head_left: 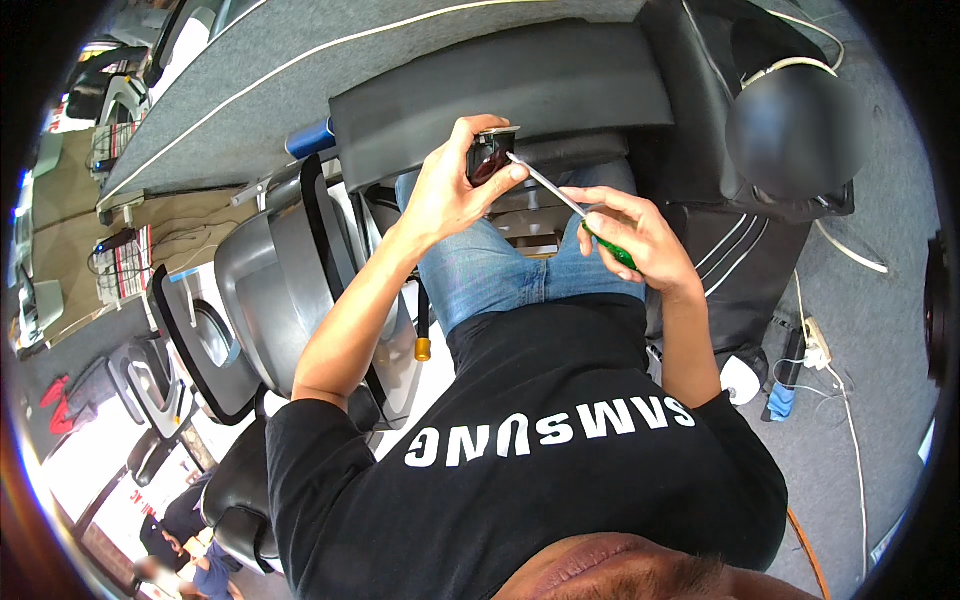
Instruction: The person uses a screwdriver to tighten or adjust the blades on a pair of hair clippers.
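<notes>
Gap between left hand [462, 185] and right hand [637, 238]: crossed by the screwdriver [548, 185], its tip at the dark device [489, 158]; room is left below the shaft, over the jeans [485, 268].
Far side: bounded by the black cushion [420, 115].
Left forearm's outer side: crowded by the grey-black chair [270, 275].
Right hand's outer side: flanked by black upholstery [775, 270].
Near side: closed off by the black shirt [560, 385].

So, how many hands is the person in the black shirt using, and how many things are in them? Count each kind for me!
Hands: 2 (left hand and right hand)
Green-handled screwdriver: 1, in the right hand
Dark device with a metal edge: 1, in the left hand
Total: 4
</notes>
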